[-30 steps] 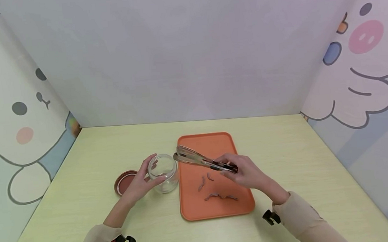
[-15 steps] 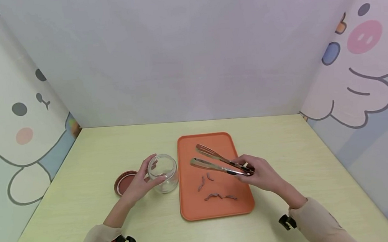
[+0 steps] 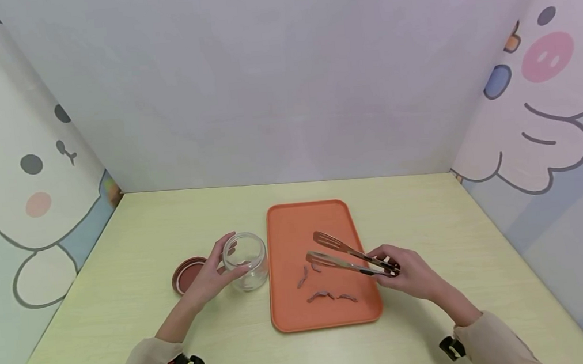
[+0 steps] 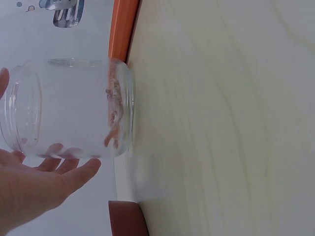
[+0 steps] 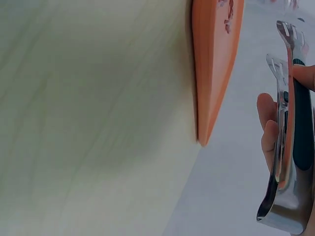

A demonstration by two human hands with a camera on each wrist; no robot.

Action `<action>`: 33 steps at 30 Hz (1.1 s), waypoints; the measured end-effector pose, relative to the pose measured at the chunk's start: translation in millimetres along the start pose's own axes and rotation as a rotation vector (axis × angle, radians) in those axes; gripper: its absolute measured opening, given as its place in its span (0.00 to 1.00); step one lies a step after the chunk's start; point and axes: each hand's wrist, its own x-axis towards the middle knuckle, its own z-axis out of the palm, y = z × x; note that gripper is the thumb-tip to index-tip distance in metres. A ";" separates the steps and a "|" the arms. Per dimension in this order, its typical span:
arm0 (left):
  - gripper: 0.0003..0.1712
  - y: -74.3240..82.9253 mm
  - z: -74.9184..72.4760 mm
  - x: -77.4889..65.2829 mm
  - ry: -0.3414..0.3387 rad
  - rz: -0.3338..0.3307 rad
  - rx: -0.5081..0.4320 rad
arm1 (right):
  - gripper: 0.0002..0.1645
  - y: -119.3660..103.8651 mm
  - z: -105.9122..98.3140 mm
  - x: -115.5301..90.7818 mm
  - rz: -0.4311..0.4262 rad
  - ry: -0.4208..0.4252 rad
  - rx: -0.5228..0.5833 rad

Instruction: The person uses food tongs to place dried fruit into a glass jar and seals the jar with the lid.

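Plainly, the thin, crooked brownish strips (image 3: 320, 294) lie on the near half of the orange rectangular tray (image 3: 302, 221), left of the right hand (image 3: 409, 274); two of them run roughly along the tray's near edge, while the two farther ones stand at steeper slants, the rightmost partly covered by a tong arm. The right hand's grip, at the tray's right edge, pinches the silver metal tongs with dark handles (image 3: 351, 266); their long axis slopes across the tray, slotted ends pointing toward its left edge and slightly far, the arms spread well apart with nothing seen between them; of the two hands, the right one is nearer the strips by the near edge. Beyond the tray's left edge, the left hand (image 3: 211, 280) has its grip curved round the clear round glass jar (image 3: 257, 266), upright on the pale wood-grain counter (image 3: 180, 220), mouth upward; a reddish-brown round lid (image 3: 189, 275) lies left of it.
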 end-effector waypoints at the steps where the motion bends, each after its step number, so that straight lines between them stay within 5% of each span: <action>1: 0.43 0.3 0.0 -0.2 0.000 0.001 -0.001 | 0.21 0.8 0.0 -1.8 0.002 -0.002 0.002; 12: 0.43 1.6 0.0 0.4 0.005 -0.008 0.011 | 0.18 6.7 5.0 -12.0 -0.053 -0.044 -0.027; 22: 0.43 27.5 3.2 -7.9 -0.003 -0.020 0.009 | 0.17 7.2 10.9 -13.2 -0.033 -0.059 -0.079; 33: 0.42 32.2 3.4 -9.5 -0.002 -0.018 0.014 | 0.17 10.2 14.4 -14.6 -0.014 -0.074 -0.085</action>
